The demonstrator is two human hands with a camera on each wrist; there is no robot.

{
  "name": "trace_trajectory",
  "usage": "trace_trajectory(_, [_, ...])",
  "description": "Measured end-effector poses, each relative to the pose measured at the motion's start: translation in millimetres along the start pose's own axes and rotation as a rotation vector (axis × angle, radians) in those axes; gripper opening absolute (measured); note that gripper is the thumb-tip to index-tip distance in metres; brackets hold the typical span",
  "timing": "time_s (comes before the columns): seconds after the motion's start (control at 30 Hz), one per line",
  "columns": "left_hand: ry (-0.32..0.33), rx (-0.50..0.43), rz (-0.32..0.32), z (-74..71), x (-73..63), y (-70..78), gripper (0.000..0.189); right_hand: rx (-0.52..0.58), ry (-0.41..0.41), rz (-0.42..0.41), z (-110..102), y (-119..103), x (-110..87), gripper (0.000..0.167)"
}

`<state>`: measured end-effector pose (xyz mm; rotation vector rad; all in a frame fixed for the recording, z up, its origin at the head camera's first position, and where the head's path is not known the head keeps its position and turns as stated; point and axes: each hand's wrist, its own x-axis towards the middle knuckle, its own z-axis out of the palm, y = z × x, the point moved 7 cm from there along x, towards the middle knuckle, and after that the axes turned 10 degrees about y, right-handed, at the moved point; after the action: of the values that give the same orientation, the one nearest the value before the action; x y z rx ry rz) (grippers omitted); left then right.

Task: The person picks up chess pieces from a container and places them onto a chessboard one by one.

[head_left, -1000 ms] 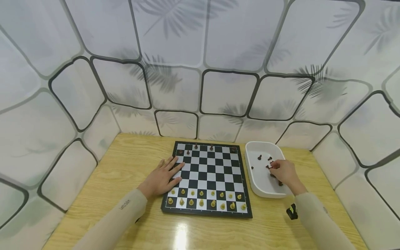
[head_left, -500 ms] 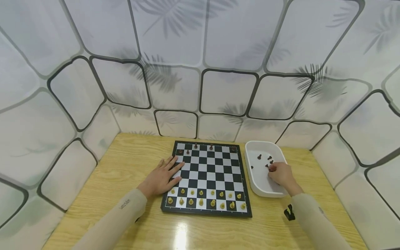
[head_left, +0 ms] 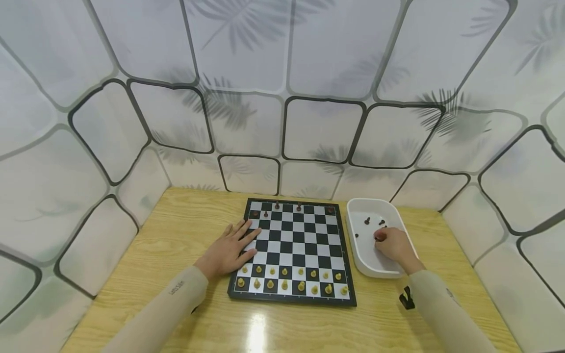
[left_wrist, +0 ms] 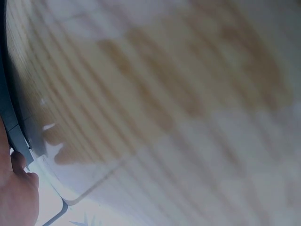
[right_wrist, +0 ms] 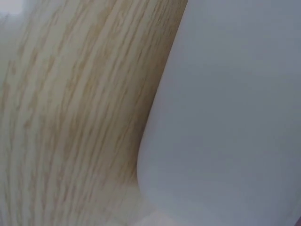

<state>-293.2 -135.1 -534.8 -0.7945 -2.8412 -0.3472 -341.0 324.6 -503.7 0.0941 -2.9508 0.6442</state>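
My left hand (head_left: pixel 226 252) lies spread over the left edge of the chessboard (head_left: pixel 292 300), with its fingertips on the squares. Inside the white plastic tray (head_left: pixel 359 262), my right hand (head_left: pixel 396 245) pinches a dark chess piece (head_left: pixel 378 238), mostly hidden by the fingers. Loose dark chess pieces, such as one chess piece (head_left: pixel 367 221), lie around it in the tray. A few dark pieces stand along the board's far side, among them a dark chess piece (head_left: pixel 298 207). Yellow chess pieces (head_left: pixel 284 285) fill the two near rows. The right wrist view shows the tray's outer wall (right_wrist: pixel 221 117).
The tray stands close to the board's right side on a wooden table (head_left: pixel 190 215). A patterned curtain wall (head_left: pixel 256 122) rises behind the table and on both sides. A black strap end (head_left: pixel 407 298) hangs by the right wrist.
My right hand has shifted slightly left within the tray. The dark chess piece now shows at its fingertips. The left hand and the pieces on the board have not moved.
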Motion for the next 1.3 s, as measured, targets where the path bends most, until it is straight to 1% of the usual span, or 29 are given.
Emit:
trace_trajectory(0.2, [0.011,0.002,0.009,-0.4,0.2,0.1,0.067,-0.015,-0.006,-0.005,1.5,-2.7,1.0,0.030])
trace_trajectory(0.37, [-0.001,0.005,0.009,-0.4,1.1,0.7,0.067,-0.017,0.005,0.005,3.0,-2.5,1.0,0.025])
trace_trajectory(0.47, [0.003,0.003,0.010,-0.3,1.3,0.8,0.067,-0.023,0.014,-0.011,2.8,-3.1,0.6,0.022])
trace_trajectory(0.53, [0.005,0.003,0.011,0.0,1.4,0.6,0.067,-0.031,0.022,-0.041,2.0,-5.0,0.1,0.021])
trace_trajectory(0.6, [0.008,0.003,0.011,0.2,1.4,0.5,0.067,-0.023,0.034,-0.057,0.4,-6.8,-0.1,0.020])
trace_trajectory(0.67, [0.009,0.000,0.010,0.1,1.4,0.5,0.067,0.001,0.037,-0.053,-2.1,-8.3,0.3,0.019])
trace_trajectory(0.83, [0.012,-0.002,0.007,0.2,1.1,0.1,0.066,0.085,0.046,-0.017,-9.7,-13.8,1.4,0.020])
trace_trajectory(0.97, [0.011,-0.002,0.006,-0.2,0.7,0.1,0.067,0.111,0.076,-0.026,-12.5,-17.2,2.7,0.021])
trace_trajectory(1.13, [0.009,-0.005,0.007,-0.7,-0.2,0.5,0.067,0.110,0.086,-0.033,-11.7,-19.9,4.6,0.022])
trace_trajectory(1.3, [0.009,-0.005,0.003,-0.9,0.5,0.3,0.067,0.150,0.119,-0.058,-14.4,-28.3,6.8,0.019])
